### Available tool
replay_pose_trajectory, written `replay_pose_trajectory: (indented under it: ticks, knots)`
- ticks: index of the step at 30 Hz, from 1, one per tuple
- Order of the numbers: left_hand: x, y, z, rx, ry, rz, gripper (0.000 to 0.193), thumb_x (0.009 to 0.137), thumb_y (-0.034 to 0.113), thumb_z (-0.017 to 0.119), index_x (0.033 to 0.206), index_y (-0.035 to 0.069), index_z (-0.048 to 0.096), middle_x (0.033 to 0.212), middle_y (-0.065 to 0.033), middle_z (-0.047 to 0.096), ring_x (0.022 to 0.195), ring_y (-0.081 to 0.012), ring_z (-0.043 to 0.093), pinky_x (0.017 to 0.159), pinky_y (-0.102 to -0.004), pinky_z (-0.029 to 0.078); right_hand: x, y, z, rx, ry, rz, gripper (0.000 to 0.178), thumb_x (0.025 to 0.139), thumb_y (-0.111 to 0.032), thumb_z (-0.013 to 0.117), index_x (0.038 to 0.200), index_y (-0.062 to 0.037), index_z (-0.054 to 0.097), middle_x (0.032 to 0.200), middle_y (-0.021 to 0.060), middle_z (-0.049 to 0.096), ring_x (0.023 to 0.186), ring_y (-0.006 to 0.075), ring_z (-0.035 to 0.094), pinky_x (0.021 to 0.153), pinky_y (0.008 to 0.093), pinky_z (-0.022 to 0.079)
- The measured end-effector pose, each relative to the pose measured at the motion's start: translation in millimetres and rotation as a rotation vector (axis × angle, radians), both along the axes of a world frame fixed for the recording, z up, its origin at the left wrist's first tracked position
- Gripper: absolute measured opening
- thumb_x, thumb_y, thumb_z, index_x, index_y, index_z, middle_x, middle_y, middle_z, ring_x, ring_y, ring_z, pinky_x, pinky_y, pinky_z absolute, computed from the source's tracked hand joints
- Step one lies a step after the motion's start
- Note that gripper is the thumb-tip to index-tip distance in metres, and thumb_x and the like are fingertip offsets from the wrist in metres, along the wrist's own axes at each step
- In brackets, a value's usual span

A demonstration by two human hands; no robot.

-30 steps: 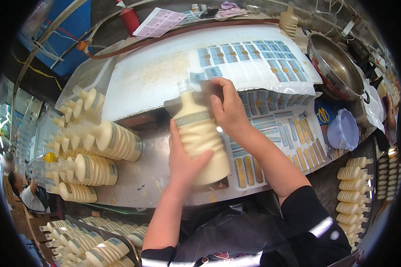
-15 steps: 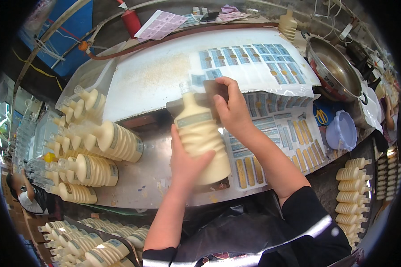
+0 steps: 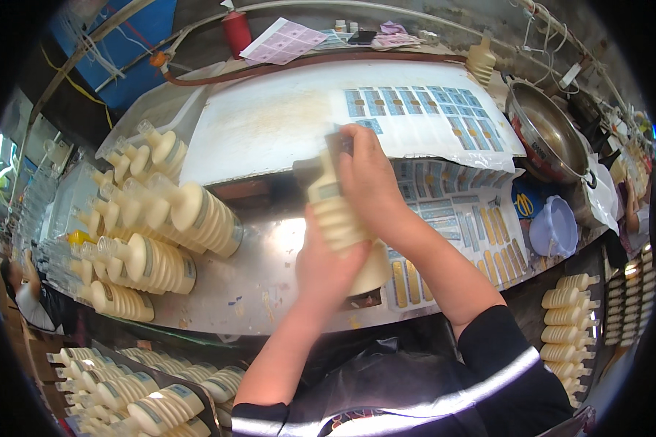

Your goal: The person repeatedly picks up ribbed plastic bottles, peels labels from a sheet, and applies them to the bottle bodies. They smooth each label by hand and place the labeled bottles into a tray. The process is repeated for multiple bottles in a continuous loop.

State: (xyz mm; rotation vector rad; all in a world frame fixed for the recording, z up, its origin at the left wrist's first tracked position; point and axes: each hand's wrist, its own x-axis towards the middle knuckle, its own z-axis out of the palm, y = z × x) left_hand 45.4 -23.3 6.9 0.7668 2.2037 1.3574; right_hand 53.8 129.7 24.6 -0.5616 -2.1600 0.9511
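Observation:
My left hand [image 3: 328,266] is wrapped round a cream-coloured ribbed bottle [image 3: 377,271], which stands slightly tilted at the table's front and is partly blurred. In my right hand [image 3: 370,175] is a dark brown flat piece [image 3: 334,144], pinched between thumb and fingers beside the bottle's neck. The right palm covers part of the bottle's shoulder, so whether the piece touches the bottle cannot be made out. Just right of the bottle lies a label sheet [image 3: 444,256] with blue and gold strips. Beyond my hands, blue labels [image 3: 408,102] lie in rows on a white board [image 3: 248,120].
Several similar bottles [image 3: 153,266] lie stacked at the table's left. More lie below it in a crate [image 3: 164,411] and at the lower right [image 3: 561,335]. A lilac bucket [image 3: 554,227] and a large metal pan [image 3: 550,124] stand right. A red bottle [image 3: 236,33] is at the back.
My right hand has come in over the bottle's shoulder with the flat piece. The bottle has tilted, and my left hand has moved with it. The whole view has shifted a little.

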Motion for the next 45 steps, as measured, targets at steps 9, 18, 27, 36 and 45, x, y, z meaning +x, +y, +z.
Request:
replay_pose_trajectory:
  ticks: [9, 18, 27, 36, 45]
  knots:
    - [7, 5, 13, 0.004, 0.184, -0.008, 0.097, 0.081, 0.036, 0.08, 0.154, -0.001, 0.027, 0.125, -0.021, 0.063, 0.111, -0.0398, 0.066, 0.091, -0.0481, 0.053, -24, -26, 10, -0.004, -0.191, 0.086, 0.038, 0.105, -0.024, 0.034, 0.132, -0.0008, 0.048, 0.132, 0.027, 0.053, 0.118, 0.0454, 0.055, 0.101, 0.0482, 0.046]
    - [-11, -7, -11, 0.041, 0.044, -0.042, 0.111, 0.077, 0.036, 0.082, 0.159, -0.002, 0.018, 0.136, -0.024, 0.061, 0.12, -0.0371, 0.064, 0.101, -0.0423, 0.051, 6, 15, -3, 0.176, -0.051, 0.066, 0.037, 0.094, -0.005, 0.055, 0.13, -0.0004, 0.047, 0.126, 0.024, 0.053, 0.116, 0.0429, 0.055, 0.101, 0.0457, 0.046]
    - [-18, 5, -16, -0.04, 0.246, -0.115, 0.107, 0.075, 0.027, 0.078, 0.164, 0.015, 0.019, 0.144, -0.0223, 0.047, 0.129, -0.0364, 0.053, 0.109, -0.0451, 0.045, 22, 40, -43, 0.118, 0.101, 0.044, 0.037, 0.098, -0.006, 0.054, 0.133, -0.001, 0.047, 0.126, 0.0202, 0.054, 0.117, 0.0377, 0.058, 0.102, 0.0422, 0.046]
    - [-25, 2, -36, 0.17, 0.033, -0.088, 0.106, 0.081, 0.024, 0.072, 0.165, 0.011, 0.009, 0.151, -0.0221, 0.043, 0.132, -0.0302, 0.053, 0.111, -0.04, 0.044, 22, 38, -55, 0.096, 0.225, 0.011, 0.041, 0.095, -0.002, 0.056, 0.135, -0.0019, 0.046, 0.132, 0.0238, 0.052, 0.12, 0.0436, 0.056, 0.105, 0.0461, 0.045]
    - [-12, -11, -49, 0.056, 0.267, 0.02, 0.1, 0.08, 0.027, 0.076, 0.158, -0.005, 0.022, 0.14, -0.0258, 0.052, 0.124, -0.0373, 0.056, 0.107, -0.0474, 0.043, 56, 24, -31, -0.136, 0.306, -0.05, 0.039, 0.093, -0.002, 0.063, 0.131, -0.0028, 0.052, 0.121, 0.0177, 0.066, 0.108, 0.0289, 0.067, 0.095, 0.0355, 0.051]
